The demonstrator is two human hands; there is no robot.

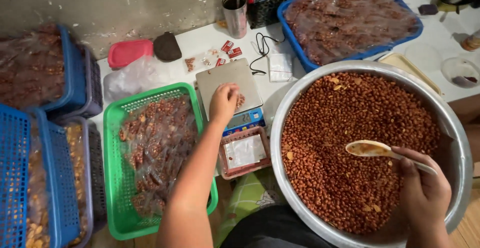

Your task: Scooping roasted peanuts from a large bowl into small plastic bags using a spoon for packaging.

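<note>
Surface: white tabletop (200, 40) set against a rough grey wall, crowded with baskets and bowls.
Left hand: left hand (223, 103) reaches over the weighing plate of a small digital scale (229, 85) near the middle of the tabletop; fingers are curled together on a small clear bag of peanuts (240, 100) lying on the plate.
Right hand: right hand (424, 190) is closed around the handle of a plastic spoon (372, 149), held over the nuts at the right side of the big bowl; the spoon's scoop looks empty.
Big bowl: large metal bowl (457, 128) at the near right edge, filled with roasted red-brown peanuts (345, 128).
Green basket: green plastic basket (112, 178) just left of the scale, holding sealed clear bags of peanuts.
Pink tray: small pink tray (245, 168) just in front of the scale, between the green basket and the metal bowl, with flat empty bags inside.
Blue baskets: blue baskets (55, 178) stacked along the left edge hold more filled bags; another blue basket (300, 53) at the far right corner is piled with packed bags.
Far edge: steel cup (235, 13), pink lid (129, 52) and dark pouch (166, 47) stand near the wall.
Small items: red packets (230, 49) and a black cable (260, 53) lie behind the scale.
</note>
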